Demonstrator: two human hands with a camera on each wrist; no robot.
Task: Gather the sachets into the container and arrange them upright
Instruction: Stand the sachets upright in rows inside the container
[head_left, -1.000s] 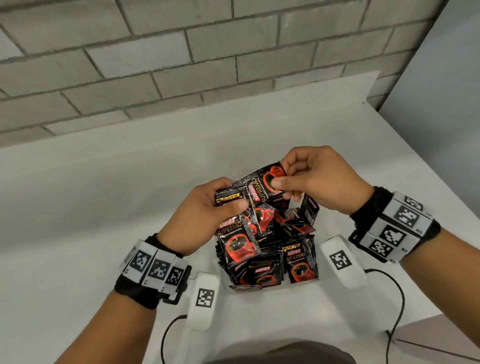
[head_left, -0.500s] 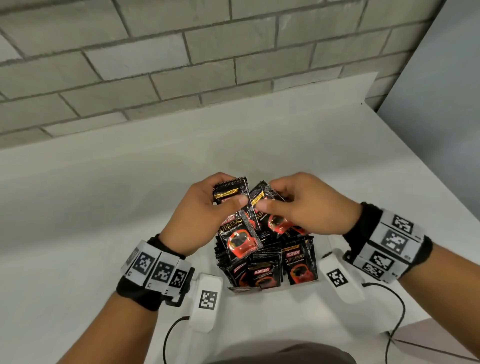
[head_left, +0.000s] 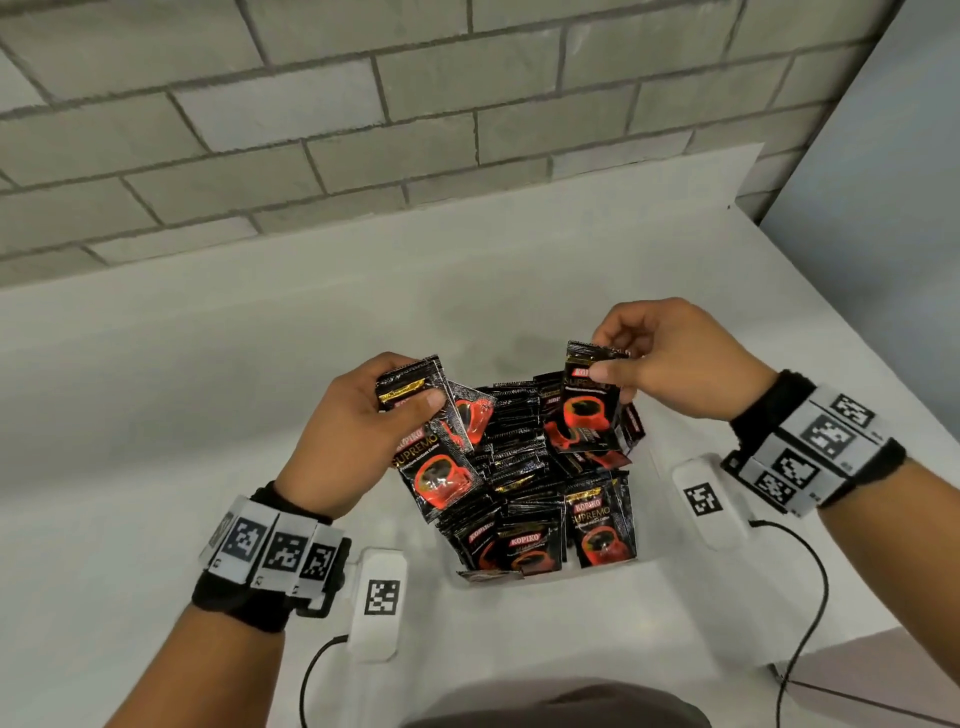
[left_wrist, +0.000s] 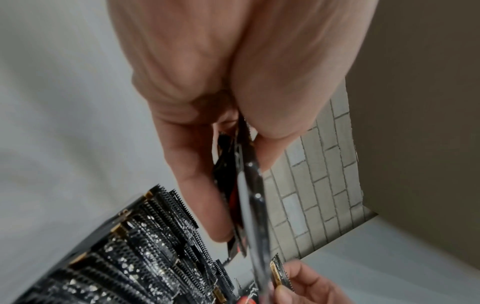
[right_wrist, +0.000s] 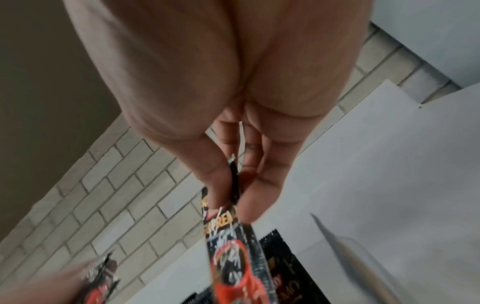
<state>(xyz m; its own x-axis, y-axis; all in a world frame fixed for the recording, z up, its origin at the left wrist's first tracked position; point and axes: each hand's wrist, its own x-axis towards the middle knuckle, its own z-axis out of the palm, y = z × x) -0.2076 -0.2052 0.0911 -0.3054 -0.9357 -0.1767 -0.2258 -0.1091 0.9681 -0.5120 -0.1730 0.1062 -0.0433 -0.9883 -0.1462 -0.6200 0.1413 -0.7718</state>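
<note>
1. Left hand (head_left: 345, 441) is above the left edge of the container (head_left: 644, 564), fingers (left_wrist: 192, 174) and thumb curled round a small stack of sachets (head_left: 434, 447). The stack is held by its top ends with the printed fronts toward the person, likely so the pieces stay squared up and can go in as one block.

2. Right hand (head_left: 670, 358) is raised over the far right of the container, fingers (right_wrist: 262, 185) pinching one sachet (head_left: 589, 400) by its upper edge. It hangs long side down, clear of the pile, which reads as a piece pulled out to be turned and set on end.

3. The two hands are apart, with the open middle of the container between them.

4. The container is pale and low and sits on the white bench (head_left: 208, 389) close to the person; only its near rim shows. It is packed almost full.

5. Contents: the packed sachets (head_left: 511, 441) in the middle stand on edge in tight rows, crimped tops up, as the left wrist view confirms. Several at the near side stand facing the person. A few under the right hand lie tilted or flat across the rows.

6. Judgement: gathering looks nearly done; the remaining work is straightening the loose ones on the right and seating what both hands hold.

7. Risk, as I read it: pushing the stack into such a tight pack may buckle its neighbours.
</note>
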